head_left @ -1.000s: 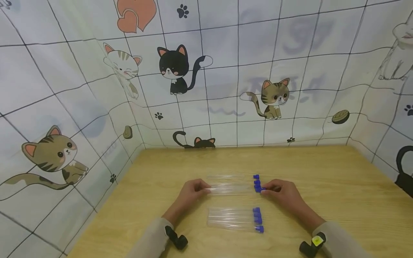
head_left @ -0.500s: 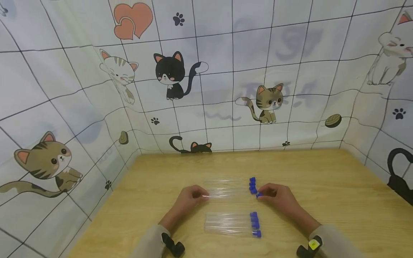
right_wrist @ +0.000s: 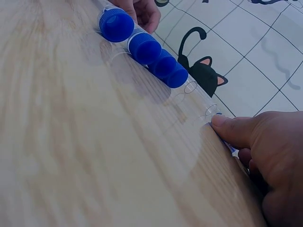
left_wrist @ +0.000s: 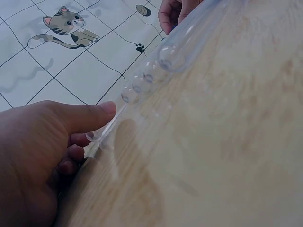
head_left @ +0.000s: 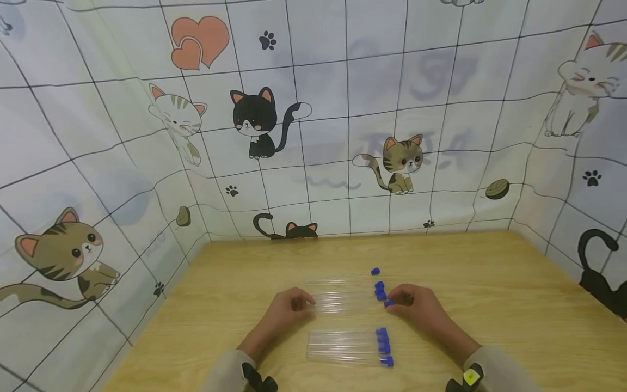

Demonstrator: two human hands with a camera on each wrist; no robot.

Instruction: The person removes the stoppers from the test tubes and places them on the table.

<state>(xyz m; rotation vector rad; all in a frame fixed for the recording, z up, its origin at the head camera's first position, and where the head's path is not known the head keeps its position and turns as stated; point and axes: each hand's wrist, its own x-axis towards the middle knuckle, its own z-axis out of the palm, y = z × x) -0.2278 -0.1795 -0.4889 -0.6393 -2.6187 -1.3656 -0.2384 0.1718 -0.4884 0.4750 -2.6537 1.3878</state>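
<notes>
In the head view, several clear test tubes [head_left: 338, 300] lie side by side on the table, their open ends pointing right. My left hand [head_left: 293, 308] is at their rounded left ends, thumb and index finger around the end of one tube. To the right, my right hand [head_left: 415, 306] pinches a small blue cap [head_left: 389, 303] between thumb and fingertips. Just left of it, more blue caps [head_left: 380, 292] lie bunched near the open tube ends, and a single blue cap [head_left: 375, 271] lies farther back. The right wrist view shows my right thumb [right_wrist: 232, 128] largely covering the pinched cap.
Nearer me lies a second row of test tubes [head_left: 343, 347] with blue caps [head_left: 383, 340] on their right ends. A wooden table [head_left: 235, 267] carries everything. A cloth [head_left: 333, 141] printed with cats and grid lines hangs behind and at the sides.
The rearmost blue cap has come apart from the bunch and lies farther back. My right hand keeps its pinch on a cap, drawn slightly away from the others. The head view has tilted up.
</notes>
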